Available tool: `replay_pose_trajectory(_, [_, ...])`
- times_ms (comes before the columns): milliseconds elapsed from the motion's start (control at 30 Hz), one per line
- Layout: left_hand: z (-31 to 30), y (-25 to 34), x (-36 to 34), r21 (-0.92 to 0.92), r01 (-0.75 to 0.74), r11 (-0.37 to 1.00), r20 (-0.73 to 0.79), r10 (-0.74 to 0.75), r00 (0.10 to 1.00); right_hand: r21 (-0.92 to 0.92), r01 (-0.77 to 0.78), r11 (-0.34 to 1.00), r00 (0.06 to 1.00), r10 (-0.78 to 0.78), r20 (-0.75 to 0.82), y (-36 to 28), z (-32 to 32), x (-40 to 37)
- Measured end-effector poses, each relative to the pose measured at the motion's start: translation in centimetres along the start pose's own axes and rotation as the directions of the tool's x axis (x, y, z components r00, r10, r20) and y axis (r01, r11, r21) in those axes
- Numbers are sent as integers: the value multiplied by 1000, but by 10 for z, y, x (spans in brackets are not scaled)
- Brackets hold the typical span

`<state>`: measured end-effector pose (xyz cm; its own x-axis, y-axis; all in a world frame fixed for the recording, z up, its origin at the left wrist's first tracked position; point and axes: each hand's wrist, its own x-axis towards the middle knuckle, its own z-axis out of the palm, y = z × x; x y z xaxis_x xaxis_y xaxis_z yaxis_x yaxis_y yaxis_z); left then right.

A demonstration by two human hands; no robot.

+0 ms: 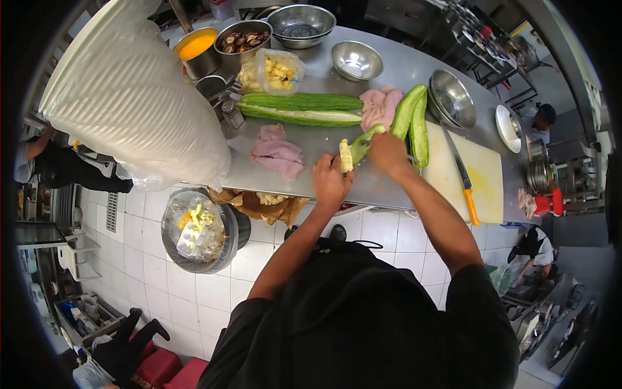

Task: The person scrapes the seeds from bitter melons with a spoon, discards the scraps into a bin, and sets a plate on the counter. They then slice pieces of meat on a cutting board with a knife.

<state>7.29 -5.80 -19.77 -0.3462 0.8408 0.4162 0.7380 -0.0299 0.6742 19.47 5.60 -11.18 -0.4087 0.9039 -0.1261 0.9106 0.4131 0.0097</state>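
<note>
A cut length of green gourd (364, 146) with pale spongy pith (346, 155) at its near end lies over the table's front edge. My left hand (332, 183) is closed around that near end. Over the other end, my right hand (387, 154) is closed and a little blurred; a bit of metal shows beside it, but what it grips is hidden. Long peeled gourd pieces (420, 129) lie just beyond my right hand, partly on the white cutting board (490, 181). More long gourd pieces (301, 102) lie farther back. Pink cloths (278, 152) rest on the metal table.
A knife (472, 206) with an orange handle lies on the board. Steel bowls (357, 61), a bag of yellow chunks (280, 70) and a pot of orange liquid (197, 45) stand behind. Wrapped stacked containers (139, 97) rise at left. A lined bin (194, 243) stands below. Other people work around.
</note>
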Motion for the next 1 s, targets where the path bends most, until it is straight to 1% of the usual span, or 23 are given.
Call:
replay_pose_trajectory(100, [3, 2, -1, -2, 12, 1000, 6, -12, 1000, -60, 2, 998, 999, -4, -37, 22, -2, 21])
replay_pose_trajectory(200, [2, 0, 2, 8, 6, 1000, 20, -6, 1000, -64, 108, 992, 992, -104, 67, 6, 22, 4])
replay_pose_trajectory(300, [1, -1, -2, 8, 10, 1000, 34, -11, 999, 58, 227, 972, 960, -233, 156, -19, 11, -18])
replay_pose_trajectory(367, [1, -1, 0, 5, 34, 999, 51, -34, 998, 61, 139, 988, 977, -147, 157, -13, 4, -6])
replay_pose_trajectory(400, [-3, 0, 0, -24, 42, 999, 48, -41, 998, 65, 93, 993, 982, -103, 157, -11, 2, -2])
replay_pose_trajectory(467, [-8, 5, 3, -92, 52, 994, 37, -49, 998, 43, 69, 997, 995, -72, 73, -9, 0, 0])
replay_pose_trajectory(567, [-31, 16, -6, 22, 168, 986, 141, -169, 976, 55, 53, 997, 999, -53, 2, -3, 6, -4])
replay_pose_trajectory(600, [-30, 10, -12, 53, 155, 986, 153, -161, 975, 70, 57, 996, 998, -56, -13, -5, 7, -7])
replay_pose_trajectory(667, [-26, -1, -19, 112, 125, 986, 169, -142, 975, 46, 74, 996, 997, -75, 20, -10, 7, -12])
replay_pose_trajectory(700, [-28, -1, -17, 20, 221, 975, 176, -221, 959, 32, 82, 996, 996, -83, 33, -12, 5, -14])
replay_pose_trajectory(733, [-29, 0, -13, -74, 314, 946, 191, -296, 936, 40, 75, 996, 997, -76, 13, -14, 3, -16])
replay_pose_trajectory(767, [-29, 1, -9, -166, 403, 900, 212, -366, 906, 48, 69, 996, 998, -69, -7, -16, 1, -19])
replay_pose_trajectory(800, [-24, -3, -8, -407, 539, 737, 294, -453, 841, 57, 63, 996, 998, -62, -25, -18, 0, -20])
replay_pose_trajectory(833, [-18, -9, -7, -597, 632, 494, 399, -501, 768, 49, 82, 995, 996, -80, -26, -18, 0, -19])
replay_pose_trajectory(867, [-12, -14, -8, -713, 672, 199, 514, -503, 695, 42, 98, 994, 995, -97, -27, -18, 2, -16])
replay_pose_trajectory(900, [-15, -10, -4, -755, 655, 29, 557, -499, 664, 33, 111, 993, 993, -110, -30, -17, 3, -15])
replay_pose_trajectory(967, [-23, -3, 2, -762, 567, -312, 643, -464, 609, -17, 160, 987, 987, -160, -25, -21, 8, -13])
replay_pose_trajectory(1000, [-22, -2, 2, -756, 567, -326, 650, -473, 595, -41, 189, 981, 982, -189, -17, -28, 6, -13])
